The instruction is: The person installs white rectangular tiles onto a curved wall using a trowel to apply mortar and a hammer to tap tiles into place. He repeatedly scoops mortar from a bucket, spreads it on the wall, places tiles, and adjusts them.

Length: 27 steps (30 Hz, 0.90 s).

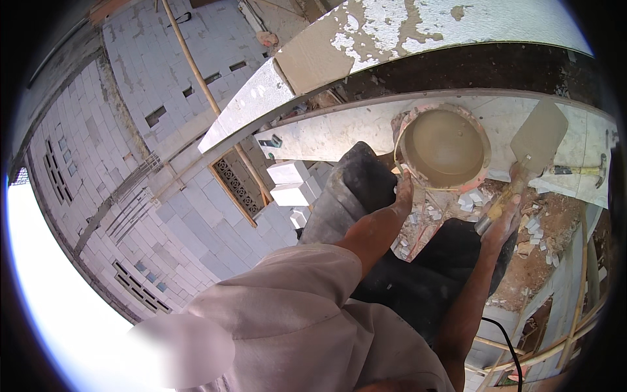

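A round bucket (484, 151) with a mortar-smeared, pinkish rim stands on a pale board, holding smooth grey-brown mortar (447, 145). At its near left side, my left hand (404, 187) is closed on the thin wire handle, close to the rim. My right hand (504, 219) grips a trowel (541, 136) by its mortar-covered handle. The trowel's broad blade points away from me over the board, right of the bucket, coated in grey. A hammer (581, 170) lies on the board just right of the blade.
Beyond the bucket runs a white block wall top (392, 32), partly spread with mortar. The pale board (313, 136) carries a small green-and-dark tool (270, 141) at left. White blocks (290, 186) are stacked lower left. Rubble (535, 235) and bamboo poles (581, 274) lie below right.
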Motion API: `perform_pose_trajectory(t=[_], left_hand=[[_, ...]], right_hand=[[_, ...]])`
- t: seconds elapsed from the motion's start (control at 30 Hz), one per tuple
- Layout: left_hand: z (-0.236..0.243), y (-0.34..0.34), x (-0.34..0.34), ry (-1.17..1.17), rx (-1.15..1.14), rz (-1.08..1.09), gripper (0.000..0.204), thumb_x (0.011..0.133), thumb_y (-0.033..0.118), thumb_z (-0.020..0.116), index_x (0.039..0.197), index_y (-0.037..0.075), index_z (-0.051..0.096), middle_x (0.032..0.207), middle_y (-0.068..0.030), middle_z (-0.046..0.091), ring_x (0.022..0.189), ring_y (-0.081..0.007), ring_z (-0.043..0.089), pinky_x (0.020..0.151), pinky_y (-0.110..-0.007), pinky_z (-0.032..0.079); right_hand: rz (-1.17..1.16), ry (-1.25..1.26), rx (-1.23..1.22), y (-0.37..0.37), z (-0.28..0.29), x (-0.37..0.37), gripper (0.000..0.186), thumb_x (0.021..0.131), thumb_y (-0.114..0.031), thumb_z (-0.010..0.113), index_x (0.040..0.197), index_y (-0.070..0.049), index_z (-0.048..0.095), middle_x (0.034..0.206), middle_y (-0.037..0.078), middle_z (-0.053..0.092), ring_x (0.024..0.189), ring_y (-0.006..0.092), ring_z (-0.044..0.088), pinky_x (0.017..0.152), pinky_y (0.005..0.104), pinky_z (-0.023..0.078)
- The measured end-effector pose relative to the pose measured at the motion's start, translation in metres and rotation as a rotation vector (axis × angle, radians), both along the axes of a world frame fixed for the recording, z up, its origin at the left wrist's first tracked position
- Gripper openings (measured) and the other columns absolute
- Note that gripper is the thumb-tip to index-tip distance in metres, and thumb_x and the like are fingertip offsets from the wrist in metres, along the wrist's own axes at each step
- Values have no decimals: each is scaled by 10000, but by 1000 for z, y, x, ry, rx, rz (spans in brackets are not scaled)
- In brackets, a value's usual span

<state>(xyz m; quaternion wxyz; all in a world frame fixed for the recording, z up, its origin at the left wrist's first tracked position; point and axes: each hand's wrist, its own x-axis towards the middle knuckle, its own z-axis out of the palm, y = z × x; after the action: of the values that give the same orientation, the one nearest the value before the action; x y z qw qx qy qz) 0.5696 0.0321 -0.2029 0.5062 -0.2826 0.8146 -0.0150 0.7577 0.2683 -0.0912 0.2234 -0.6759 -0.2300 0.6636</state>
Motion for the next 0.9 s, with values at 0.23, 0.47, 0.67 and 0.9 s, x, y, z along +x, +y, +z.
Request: perform_pose_trajectory(t=[0.23,0.47,0.67,0.9], left_hand=[[-61,-38,-3,382,622,450,825,936,669,493,1427,9,435,1433,-104,477,1259,-223,482,990,-387,444],[-47,-14,0,438,300,377,837,957,644,450,1411,-59,434,1371,-256,538,1273,-418,494,1072,-429,362],[20,32,25,766,13,75,711,1014,520,400,1312,-122,472,1292,-341,548,1203,-473,538,1017,-480,410],[96,101,25,706,313,231,599,1052,482,377,1085,-83,574,945,-155,615,812,-242,595,720,-345,470]], right_hand=[[-16,-57,-131,12,-1,-6,533,997,-514,515,1159,-7,538,847,91,557,632,143,548,543,244,489],[84,-137,-41,19,-2,-24,592,984,-517,529,1269,2,513,978,92,543,754,135,541,615,239,493],[52,-188,-195,26,1,-36,605,1005,-466,511,1336,41,510,1052,140,596,767,166,589,623,272,492],[46,-97,-124,38,10,-39,570,978,-488,564,1179,44,600,865,89,606,647,135,566,560,257,474]])
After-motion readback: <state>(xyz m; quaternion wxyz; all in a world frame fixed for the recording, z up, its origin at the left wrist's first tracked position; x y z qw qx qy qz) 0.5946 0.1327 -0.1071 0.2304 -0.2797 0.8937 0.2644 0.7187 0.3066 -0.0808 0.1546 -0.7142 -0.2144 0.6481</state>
